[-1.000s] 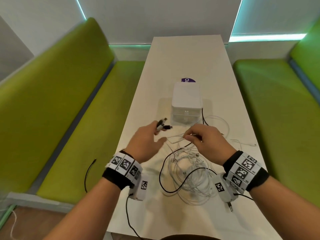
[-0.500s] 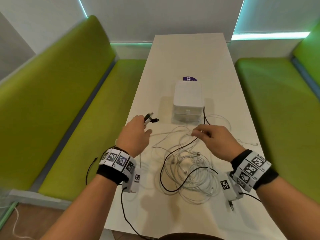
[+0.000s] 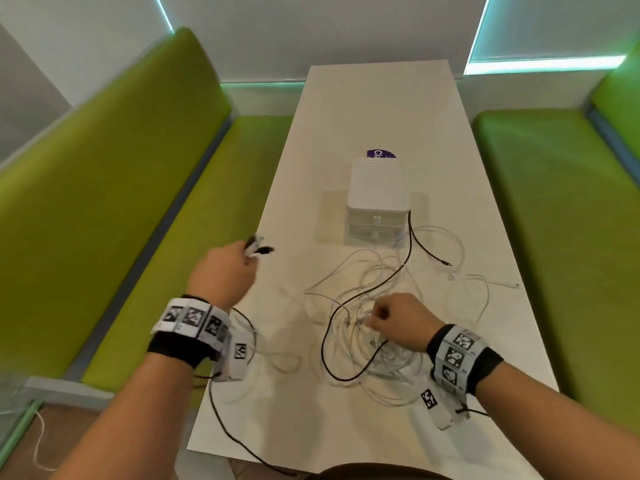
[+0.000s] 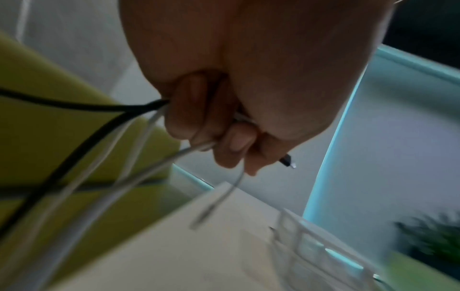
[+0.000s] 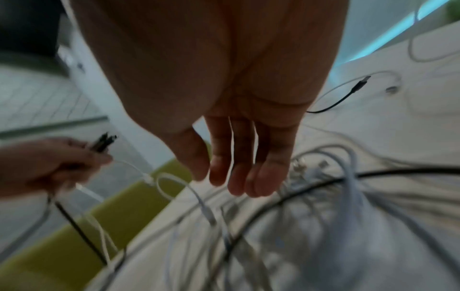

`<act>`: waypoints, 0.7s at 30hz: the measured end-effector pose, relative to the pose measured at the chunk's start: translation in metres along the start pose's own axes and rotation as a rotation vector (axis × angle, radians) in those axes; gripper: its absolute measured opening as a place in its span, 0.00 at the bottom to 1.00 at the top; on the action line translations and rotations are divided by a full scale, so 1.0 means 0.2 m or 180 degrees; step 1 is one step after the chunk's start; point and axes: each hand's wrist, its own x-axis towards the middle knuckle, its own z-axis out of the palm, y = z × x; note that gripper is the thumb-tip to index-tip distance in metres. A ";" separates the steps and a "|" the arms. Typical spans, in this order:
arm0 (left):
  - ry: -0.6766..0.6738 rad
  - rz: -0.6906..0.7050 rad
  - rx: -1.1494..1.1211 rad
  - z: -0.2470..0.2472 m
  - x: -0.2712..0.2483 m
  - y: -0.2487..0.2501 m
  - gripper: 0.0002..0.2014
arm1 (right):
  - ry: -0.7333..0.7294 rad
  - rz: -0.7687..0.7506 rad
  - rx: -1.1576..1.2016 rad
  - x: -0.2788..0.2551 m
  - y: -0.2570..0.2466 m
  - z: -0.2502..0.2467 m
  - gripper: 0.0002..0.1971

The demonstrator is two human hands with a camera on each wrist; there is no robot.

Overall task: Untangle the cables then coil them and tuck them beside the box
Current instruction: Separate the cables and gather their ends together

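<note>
Head view: left hand at centre left of the frame, fingers curled round a bundle of cable ends, black and white plugs poking out above the knuckles. Right hand at lower centre, over the white cable tangle on the white table; fingers hidden behind the knuckles from here. Black cable looping through the tangle and up to the right corner of the white box, at centre frame, with loose strands just below it and to its right.

Left wrist view: fingers clamped on black and white cables trailing to lower left; black plug tip jutting out at centre right. Blurred.

Right wrist view: right-hand fingers straight and relaxed, gripping nothing, hanging over the blurred tangle in the lower half; left hand at left edge, grasping plugs.
</note>
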 end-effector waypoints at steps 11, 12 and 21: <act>0.0152 -0.0073 -0.0767 -0.13 -0.04 -0.03 0.04 | 0.0731 -0.0324 -0.0565 0.01 -0.07 -0.05 0.07; 0.0055 0.0100 -0.1214 -0.11 -0.05 0.03 0.06 | 0.0930 -0.0445 -0.0549 0.01 -0.09 -0.10 0.06; -0.1461 0.0961 -0.3743 0.15 -0.20 0.48 0.11 | 0.0347 -0.1456 0.0128 -0.21 -0.39 -0.48 0.11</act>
